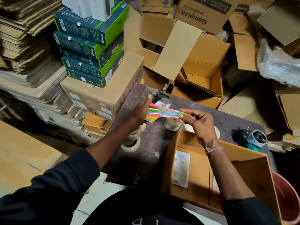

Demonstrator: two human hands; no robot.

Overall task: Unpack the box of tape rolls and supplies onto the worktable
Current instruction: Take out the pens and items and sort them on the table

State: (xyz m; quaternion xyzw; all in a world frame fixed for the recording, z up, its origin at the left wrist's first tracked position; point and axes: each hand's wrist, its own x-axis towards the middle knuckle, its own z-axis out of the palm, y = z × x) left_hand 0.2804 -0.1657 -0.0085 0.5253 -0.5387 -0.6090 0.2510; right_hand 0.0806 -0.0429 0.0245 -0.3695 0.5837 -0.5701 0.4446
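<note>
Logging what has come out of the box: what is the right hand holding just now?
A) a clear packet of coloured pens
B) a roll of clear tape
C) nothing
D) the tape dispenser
A: the right hand pinches one end of the packet of coloured pens above the worktable, the left hand open at its other end; the tape rolls and the tape dispenser lie on the table untouched.

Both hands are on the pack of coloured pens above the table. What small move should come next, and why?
Probably lower the pen pack onto the bare worktable between the tape rolls. The right hand pinches one end and the left hand supports the other, so it is already out of the open box and held above the surface.
</note>
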